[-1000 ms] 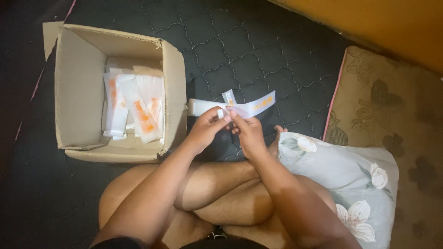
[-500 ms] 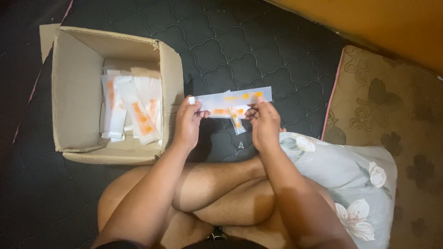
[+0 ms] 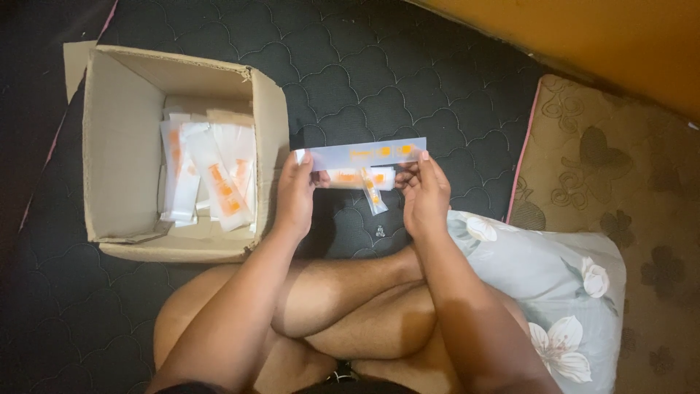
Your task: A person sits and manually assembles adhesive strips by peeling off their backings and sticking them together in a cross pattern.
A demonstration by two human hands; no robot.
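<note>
Since a second ago we have spread the strip (image 3: 364,154) flat, left hand (image 3: 295,193) and right hand (image 3: 425,193) pinching its ends; next, placing in the box (image 3: 120,157) likely needs one hand's release.

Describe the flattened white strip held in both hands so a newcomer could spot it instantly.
Right of the open cardboard box, above the crossed legs, the left hand and right hand stretch the long white strip level. Unlike the packets in the box, it's spread flat, orange marks rightward.
</note>
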